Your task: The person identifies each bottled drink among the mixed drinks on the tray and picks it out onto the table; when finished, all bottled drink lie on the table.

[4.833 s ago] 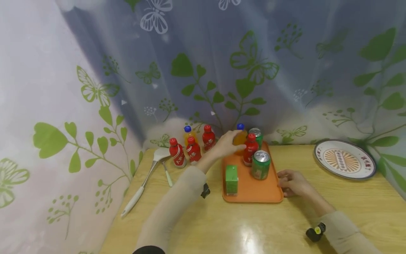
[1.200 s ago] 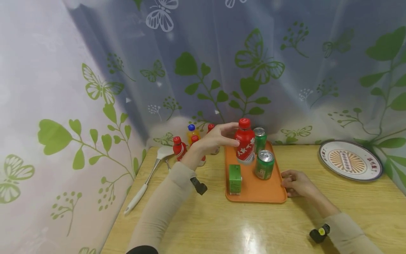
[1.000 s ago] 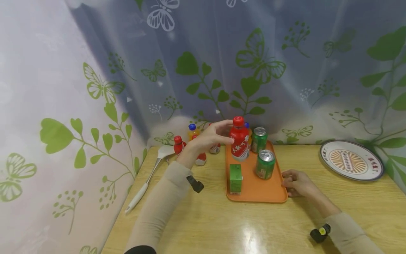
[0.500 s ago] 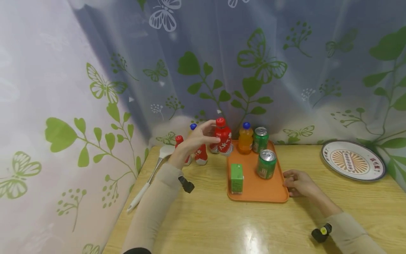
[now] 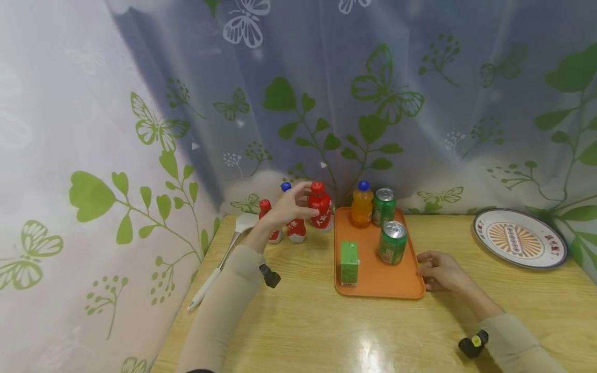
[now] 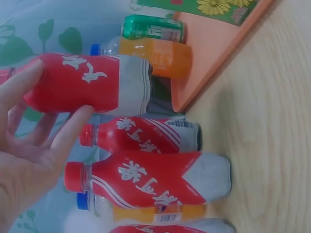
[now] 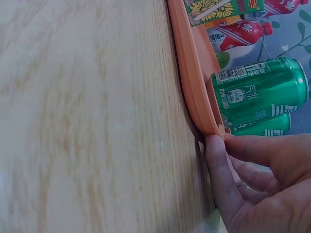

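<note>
My left hand grips a red cola bottle around its upper part, just left of the orange tray. In the left wrist view the held bottle is a little apart from the other red bottles; I cannot tell whether its base touches the table. At the tray's right edge, my right hand pinches the rim between thumb and fingers, clearly seen in the right wrist view. On the tray stand an orange drink bottle, two green cans and a green drink carton.
Left of the held bottle stand more red bottles and another orange drink bottle, partly hidden by the left hand in the head view. A long-handled spatula lies at the far left. A white plate sits at the back right.
My left hand let go of the orange bottle on the tray, took the red bottle from there and carried it left, past the tray's edge. The right hand stayed at the rim.
</note>
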A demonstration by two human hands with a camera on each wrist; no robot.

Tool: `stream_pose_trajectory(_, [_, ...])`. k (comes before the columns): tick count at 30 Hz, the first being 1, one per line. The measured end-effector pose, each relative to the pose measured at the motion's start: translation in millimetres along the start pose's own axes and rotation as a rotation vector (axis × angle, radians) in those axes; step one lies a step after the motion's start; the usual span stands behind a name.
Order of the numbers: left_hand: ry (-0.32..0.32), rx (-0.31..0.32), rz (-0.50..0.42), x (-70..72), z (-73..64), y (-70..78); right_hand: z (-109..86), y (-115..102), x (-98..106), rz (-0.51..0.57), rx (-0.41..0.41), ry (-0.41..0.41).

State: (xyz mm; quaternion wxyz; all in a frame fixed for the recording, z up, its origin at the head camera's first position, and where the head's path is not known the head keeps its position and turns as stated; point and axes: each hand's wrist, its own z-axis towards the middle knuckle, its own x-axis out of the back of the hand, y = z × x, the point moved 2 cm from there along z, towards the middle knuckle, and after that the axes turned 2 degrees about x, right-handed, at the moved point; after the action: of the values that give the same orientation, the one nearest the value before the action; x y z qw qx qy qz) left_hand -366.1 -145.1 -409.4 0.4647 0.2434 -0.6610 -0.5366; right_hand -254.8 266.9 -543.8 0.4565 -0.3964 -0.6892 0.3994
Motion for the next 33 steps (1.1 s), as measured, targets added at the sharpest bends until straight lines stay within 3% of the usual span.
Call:
stream_pose_trajectory(8, [0.025,-0.031,0.14,-8.5,4.0,-10.9,0.3,1,1,0.007,-0.001,-0.007])
stream_pose_trajectory(20, [0.178,0.011,0.311,-32.3,12.8,-29.1,-1.1,0,-2,0.017,-0.007,0.002])
stream_pose_trajectory(27, [0.231,0.008,0.336,-44.1,14.7,-35.0,0.4,3,-2,0.01,0.006,0.001])
stream_pose_trajectory(33, [0.239,0.044,0.356,-48.9,14.1,-35.1,1.1,3,0,0.016,0.019,-0.008])
